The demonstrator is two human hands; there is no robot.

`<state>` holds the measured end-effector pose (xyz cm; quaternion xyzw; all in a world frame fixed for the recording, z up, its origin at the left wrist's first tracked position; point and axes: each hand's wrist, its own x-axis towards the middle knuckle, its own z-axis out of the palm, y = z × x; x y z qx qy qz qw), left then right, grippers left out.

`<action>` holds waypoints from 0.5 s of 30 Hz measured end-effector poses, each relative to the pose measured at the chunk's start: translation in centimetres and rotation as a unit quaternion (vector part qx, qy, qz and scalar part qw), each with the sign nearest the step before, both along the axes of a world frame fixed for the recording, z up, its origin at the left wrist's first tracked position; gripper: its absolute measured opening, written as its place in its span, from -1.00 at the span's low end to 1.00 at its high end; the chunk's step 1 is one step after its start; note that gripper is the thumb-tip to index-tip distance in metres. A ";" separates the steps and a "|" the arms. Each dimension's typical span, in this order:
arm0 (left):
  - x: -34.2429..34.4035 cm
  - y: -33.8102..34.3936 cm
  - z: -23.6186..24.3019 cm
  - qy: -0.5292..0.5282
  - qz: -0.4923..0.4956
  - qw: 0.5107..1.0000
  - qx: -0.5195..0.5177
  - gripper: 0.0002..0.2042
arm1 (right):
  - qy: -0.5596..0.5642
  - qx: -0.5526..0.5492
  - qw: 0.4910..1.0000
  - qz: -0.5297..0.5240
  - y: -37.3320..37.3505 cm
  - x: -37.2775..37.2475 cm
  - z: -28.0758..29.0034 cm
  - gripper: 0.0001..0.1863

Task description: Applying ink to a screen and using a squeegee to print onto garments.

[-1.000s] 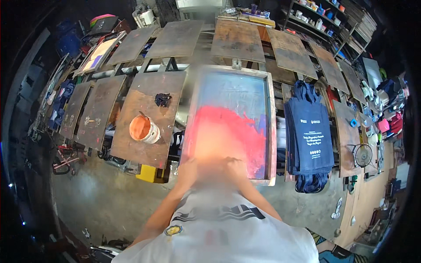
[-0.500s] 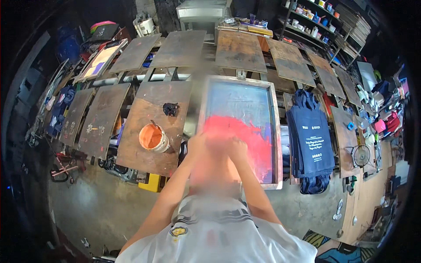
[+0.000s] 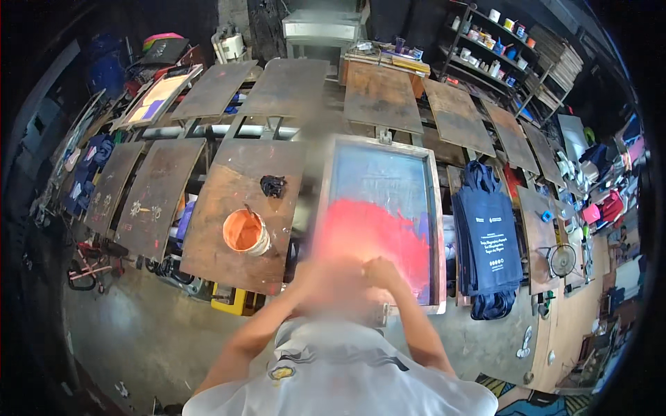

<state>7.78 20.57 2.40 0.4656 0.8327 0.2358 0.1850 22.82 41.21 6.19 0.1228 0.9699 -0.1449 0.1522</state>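
Note:
A wooden-framed printing screen (image 3: 436,229) lies in front of me, its blue mesh spread with red-pink ink (image 3: 374,222) over the nearer part. My right hand (image 3: 379,272) is closed above the near part of the mesh, its fingers curled round something I cannot make out. Level with it, at the screen's left side, my left hand (image 3: 304,274) is mostly lost in a blurred patch, so its fingers cannot be read. The same blur hides whatever lies between the two hands.
A tub of orange ink (image 3: 246,232) and a crumpled black thing (image 3: 272,186) stand on the wooden board (image 3: 208,256) to the left. Right of the screen, dark blue tote bags (image 3: 489,236) lie stacked. A small round fan-like thing (image 3: 562,261) sits farther right. Shelves (image 3: 485,66) hold several containers.
Both hands have drawn back toward my body, over the near end of the screen. The whole view has shifted slightly; the tub and bags keep their places.

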 end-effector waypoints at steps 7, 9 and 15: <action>-7.3 9.6 -3.4 0.110 0.072 0.989 0.064 -0.64 | 0.095 0.082 0.982 -0.141 5.1 -6.5 -1.7 -0.75; -7.3 9.5 -2.8 0.118 0.067 0.989 0.053 -0.67 | 0.176 0.095 0.967 -0.159 4.2 -6.1 -2.8 -0.81; -0.3 2.0 2.2 0.078 0.066 0.992 0.079 -0.75 | 0.219 0.101 0.968 -0.072 -1.3 -0.3 -3.3 -0.81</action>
